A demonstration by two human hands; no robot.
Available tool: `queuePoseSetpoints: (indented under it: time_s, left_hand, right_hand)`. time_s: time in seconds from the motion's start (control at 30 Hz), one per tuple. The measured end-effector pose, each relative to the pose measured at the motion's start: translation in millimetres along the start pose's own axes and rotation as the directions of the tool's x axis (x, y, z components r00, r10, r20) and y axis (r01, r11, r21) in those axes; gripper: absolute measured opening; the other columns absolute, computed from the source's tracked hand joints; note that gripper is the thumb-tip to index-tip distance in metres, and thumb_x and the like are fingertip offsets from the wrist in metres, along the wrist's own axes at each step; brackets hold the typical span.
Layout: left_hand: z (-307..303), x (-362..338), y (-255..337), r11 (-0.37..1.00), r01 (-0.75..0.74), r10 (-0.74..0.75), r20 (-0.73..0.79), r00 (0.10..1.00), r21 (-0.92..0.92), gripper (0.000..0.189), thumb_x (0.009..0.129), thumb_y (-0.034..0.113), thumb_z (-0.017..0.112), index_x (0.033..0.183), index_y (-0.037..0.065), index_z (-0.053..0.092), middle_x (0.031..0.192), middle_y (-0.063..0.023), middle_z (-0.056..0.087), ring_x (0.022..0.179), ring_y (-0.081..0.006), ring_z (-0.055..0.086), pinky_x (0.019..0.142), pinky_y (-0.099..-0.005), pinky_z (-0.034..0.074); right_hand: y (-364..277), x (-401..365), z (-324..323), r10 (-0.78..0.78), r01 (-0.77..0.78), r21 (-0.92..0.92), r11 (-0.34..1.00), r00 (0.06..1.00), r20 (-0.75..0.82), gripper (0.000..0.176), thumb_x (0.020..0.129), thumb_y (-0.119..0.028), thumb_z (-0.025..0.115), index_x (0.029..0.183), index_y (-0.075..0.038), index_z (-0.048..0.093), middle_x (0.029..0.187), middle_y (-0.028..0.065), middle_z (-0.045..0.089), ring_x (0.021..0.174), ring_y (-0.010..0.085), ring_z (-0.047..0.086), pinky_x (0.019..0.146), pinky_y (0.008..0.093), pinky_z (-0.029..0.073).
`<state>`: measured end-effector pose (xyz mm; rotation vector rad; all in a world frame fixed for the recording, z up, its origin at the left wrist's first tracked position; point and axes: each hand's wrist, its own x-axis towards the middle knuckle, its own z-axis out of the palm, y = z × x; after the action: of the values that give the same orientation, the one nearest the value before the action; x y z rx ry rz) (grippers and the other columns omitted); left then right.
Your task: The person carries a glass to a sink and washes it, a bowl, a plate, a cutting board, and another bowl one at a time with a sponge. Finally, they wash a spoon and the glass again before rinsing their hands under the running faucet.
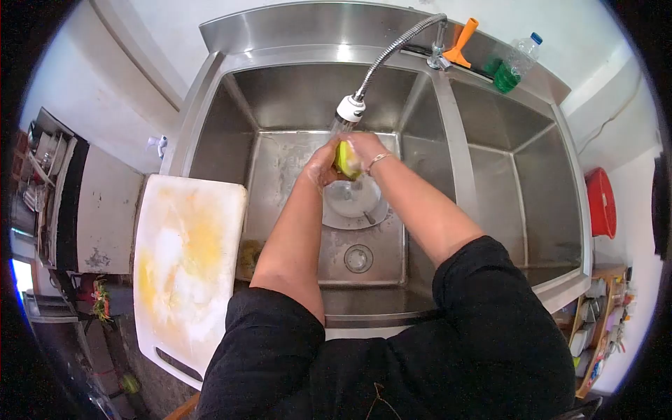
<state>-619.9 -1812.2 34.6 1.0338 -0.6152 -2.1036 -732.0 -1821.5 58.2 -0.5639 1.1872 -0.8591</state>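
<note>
A yellow-green object [346, 159], perhaps a sponge, is between my two hands beneath the white faucet head [351, 108]. My left hand [323, 165] is wrapped round its left side. On its right side, my right hand [367, 148] presses against it, slightly blurred and wet. Water runs from the faucet over my hands. Below them, a bowl [350, 199] with whitish liquid rests on a plate [334, 220] in the left sink basin [280, 210]. A utensil handle [369, 218] shows at the bowl's lower right.
A stained white cutting board [189, 252] lies left of the basin. The drain [358, 258] is below the plate. Behind the right basin [490, 189] stand an orange scraper [461, 45] and a bottle with green liquid [514, 66]. A red basin [600, 203] hangs at right.
</note>
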Motion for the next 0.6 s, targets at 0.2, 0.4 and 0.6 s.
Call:
queuePoseSetpoints:
  time_s: [0.2, 0.4, 0.6]
  left_hand:
    - [-32, 12, 13, 0.961, -0.124, 0.166, 0.156, 0.974, -0.248, 0.047, 0.089, 0.044, 0.036, 0.107, 0.005, 0.057, 0.1, -0.0139, 0.061, 0.084, -0.03, 0.061, 0.078, -0.0431, 0.05]
    - [-22, 10, 6, 0.998, -0.04, 0.035, 0.101, 0.994, 0.05, 0.045, 0.087, 0.043, 0.05, 0.107, 0.003, 0.057, 0.1, -0.0121, 0.061, 0.086, -0.0251, 0.06, 0.078, -0.0344, 0.049]
    - [-7, -18, 23, 0.975, 0.004, -0.004, 0.002, 1.0, 0.223, 0.054, 0.077, 0.044, 0.065, 0.105, -0.002, 0.057, 0.091, -0.0129, 0.063, 0.081, -0.0233, 0.062, 0.072, -0.038, 0.052]
  right_hand:
    - [28, -34, 20, -0.483, 0.481, -0.876, -0.041, 0.757, 0.439, 0.043, 0.073, -0.023, 0.061, 0.106, 0.001, 0.052, 0.113, 0.0273, 0.048, 0.098, 0.0396, 0.052, 0.093, 0.0435, 0.037]
    - [44, -24, 27, -0.435, 0.261, -0.952, 0.161, 0.885, 0.169, 0.044, 0.072, -0.024, 0.063, 0.105, 0.003, 0.052, 0.122, 0.0306, 0.041, 0.107, 0.0432, 0.048, 0.092, 0.047, 0.039]
    - [41, -49, 20, -0.45, 0.4, -0.898, -0.182, 0.779, 0.437, 0.048, 0.067, -0.015, 0.065, 0.11, -0.001, 0.05, 0.116, 0.0256, 0.049, 0.1, 0.0355, 0.055, 0.083, 0.0451, 0.044]
